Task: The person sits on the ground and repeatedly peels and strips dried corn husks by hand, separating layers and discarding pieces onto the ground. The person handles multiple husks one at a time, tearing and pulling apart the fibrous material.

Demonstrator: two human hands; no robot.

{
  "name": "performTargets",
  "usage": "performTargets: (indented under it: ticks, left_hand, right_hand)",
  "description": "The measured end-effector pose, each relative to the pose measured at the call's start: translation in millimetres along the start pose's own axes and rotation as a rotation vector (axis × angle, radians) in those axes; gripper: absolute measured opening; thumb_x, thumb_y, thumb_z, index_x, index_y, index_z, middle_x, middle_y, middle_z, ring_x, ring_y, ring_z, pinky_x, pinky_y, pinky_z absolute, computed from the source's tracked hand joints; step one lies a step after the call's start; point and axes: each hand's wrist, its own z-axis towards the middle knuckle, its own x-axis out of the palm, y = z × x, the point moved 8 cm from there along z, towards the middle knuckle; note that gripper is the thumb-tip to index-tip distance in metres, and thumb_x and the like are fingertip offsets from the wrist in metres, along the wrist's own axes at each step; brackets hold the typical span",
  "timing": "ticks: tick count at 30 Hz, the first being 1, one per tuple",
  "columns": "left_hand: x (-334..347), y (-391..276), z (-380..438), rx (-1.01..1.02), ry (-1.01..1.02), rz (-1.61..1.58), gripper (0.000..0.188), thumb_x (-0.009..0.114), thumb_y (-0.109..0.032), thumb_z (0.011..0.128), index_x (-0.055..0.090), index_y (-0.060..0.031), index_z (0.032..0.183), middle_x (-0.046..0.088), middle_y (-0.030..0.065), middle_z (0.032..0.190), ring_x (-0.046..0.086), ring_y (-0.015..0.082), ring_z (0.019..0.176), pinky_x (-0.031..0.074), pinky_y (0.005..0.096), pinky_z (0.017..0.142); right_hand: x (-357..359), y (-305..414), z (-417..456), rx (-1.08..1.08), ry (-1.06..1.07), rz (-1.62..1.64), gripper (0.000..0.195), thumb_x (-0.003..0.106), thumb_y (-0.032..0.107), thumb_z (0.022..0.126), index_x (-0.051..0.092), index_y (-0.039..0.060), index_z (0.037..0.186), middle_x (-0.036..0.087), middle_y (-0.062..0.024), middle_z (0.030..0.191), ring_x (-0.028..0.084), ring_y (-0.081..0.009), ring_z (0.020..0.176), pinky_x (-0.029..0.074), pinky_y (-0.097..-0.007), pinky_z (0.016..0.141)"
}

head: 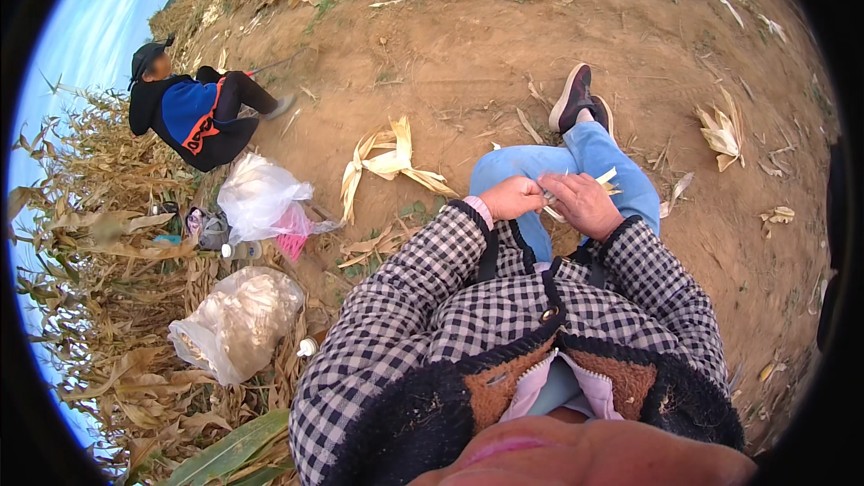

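My left hand [514, 198] and my right hand [582, 202] meet above my lap, fingertips close together. Pale strips of dry corn husk [609, 179] stick out beside and below the right hand, and its curled fingers seem to hold them. The left fingers are pinched at a small pale piece between the hands; its exact shape is hidden. Under the hands are my crossed legs in blue jeans [611, 155]. A bundle of dry husk [391, 160] lies on the soil to the left, and another peeled husk [722, 131] lies to the right.
A clear plastic bag of husks [239, 324] stands at the left among dry corn stalks [121, 263]. Near it are another plastic bag [260, 199], a pink net bag [293, 233], a capped jar [241, 250] and a white-capped bottle [308, 347]. Another person [192, 104] sits at upper left.
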Motion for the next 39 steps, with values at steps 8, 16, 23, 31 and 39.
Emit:
performTargets:
  ticks: [8,16,23,31,39]
  left_hand:
    - [-5.3,-24.5,-4.0,0.134,-0.181,0.444,0.028,0.062,-0.026,0.094,0.060,-0.0054,0.076,0.059,0.0069,0.063,0.057,0.0171,0.059,0.044,0.0363,0.054]
    - [11.8,-51.1,-13.3,0.389,-0.421,1.147,0.018,0.061,-0.023,0.089,0.055,-0.0095,0.079,0.063,0.0077,0.067,0.066,0.0276,0.064,0.053,0.0396,0.057]
    - [6.9,-55.3,-20.8,0.419,-0.520,0.997,0.019,0.059,-0.022,0.092,0.055,-0.0090,0.079,0.064,0.0089,0.069,0.066,0.0290,0.066,0.053,0.0403,0.059]
    - [-4.6,-12.8,2.3,0.087,-0.347,0.408,0.024,0.059,-0.026,0.096,0.059,-0.0035,0.089,0.063,0.0140,0.070,0.064,0.0307,0.065,0.049,0.0415,0.059]
    - [-8.1,-4.4,9.3,0.117,-0.323,0.357,0.028,0.060,-0.025,0.096,0.060,-0.0009,0.082,0.056,0.0089,0.063,0.051,0.0182,0.057,0.041,0.0366,0.054]
  right_hand:
    - [10.6,-8.3,-4.2,-0.006,0.077,-0.062,0.012,0.064,0.013,0.082,0.056,0.0092,0.089,0.061,-0.0085,0.078,0.063,-0.0285,0.078,0.048,-0.0409,0.068]
    - [42.4,-42.1,-22.9,0.293,0.208,0.063,0.011,0.056,0.014,0.093,0.057,0.0027,0.091,0.062,-0.0098,0.072,0.061,-0.0310,0.066,0.047,-0.0404,0.061]
    - [81.9,-61.2,-44.5,0.818,0.404,1.082,0.026,0.048,0.020,0.102,0.065,-0.0003,0.104,0.064,-0.0024,0.073,0.058,-0.0142,0.064,0.048,-0.0315,0.063]
    - [36.5,-37.1,-19.2,0.401,0.106,0.369,0.015,0.054,0.012,0.095,0.063,0.0058,0.106,0.066,-0.0174,0.074,0.066,-0.0357,0.068,0.052,-0.0439,0.064]
    - [31.4,-29.0,-17.0,0.259,0.111,0.069,0.015,0.061,0.020,0.092,0.063,0.0059,0.097,0.065,-0.0158,0.078,0.064,-0.0360,0.071,0.050,-0.0476,0.062]
